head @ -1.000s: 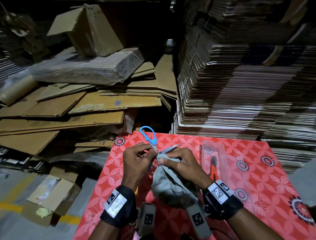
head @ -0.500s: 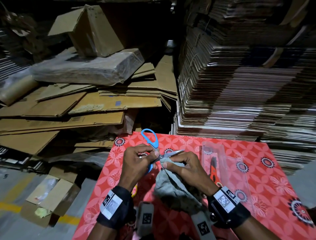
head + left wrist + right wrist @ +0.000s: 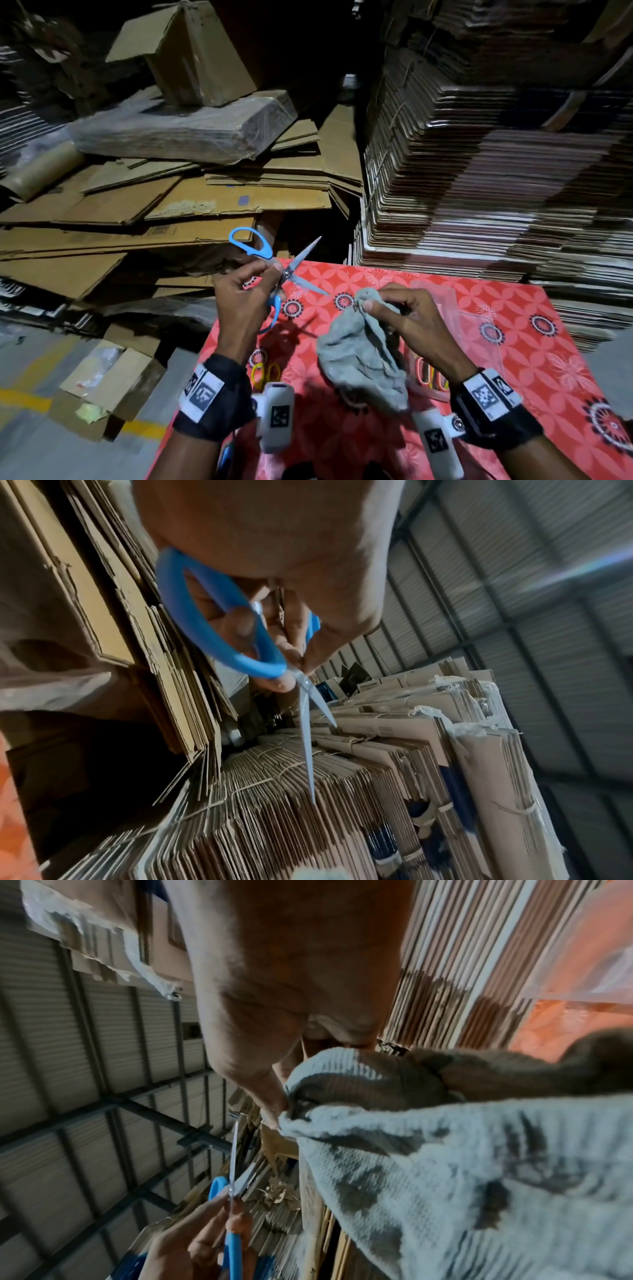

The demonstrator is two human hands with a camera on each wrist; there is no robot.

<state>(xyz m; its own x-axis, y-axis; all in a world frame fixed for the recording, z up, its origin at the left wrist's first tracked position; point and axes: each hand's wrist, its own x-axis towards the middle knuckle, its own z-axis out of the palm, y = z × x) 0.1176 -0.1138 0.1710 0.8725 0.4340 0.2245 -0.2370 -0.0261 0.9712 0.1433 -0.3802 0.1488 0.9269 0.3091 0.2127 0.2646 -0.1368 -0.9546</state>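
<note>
My left hand grips blue-handled scissors near the pivot, held above the left edge of the red patterned table. The two blades are spread apart, one pointing up-right, one pointing right toward the cloth. In the left wrist view the scissors point away from the palm. My right hand pinches a stained grey cloth at its top fold; the rest of it hangs to the table. The right wrist view shows the cloth bunched under the fingers, apart from the scissors.
Clear plastic packaging lies on the table behind the right hand. Yellow and orange loops lie near the front edge. Tied stacks of flattened cartons rise behind the table at right; loose cardboard sheets pile up at left.
The hands have drawn apart: the cloth has come off the scissor blade and moved right. The left hand has lifted the scissors and their blades now stand spread wide.
</note>
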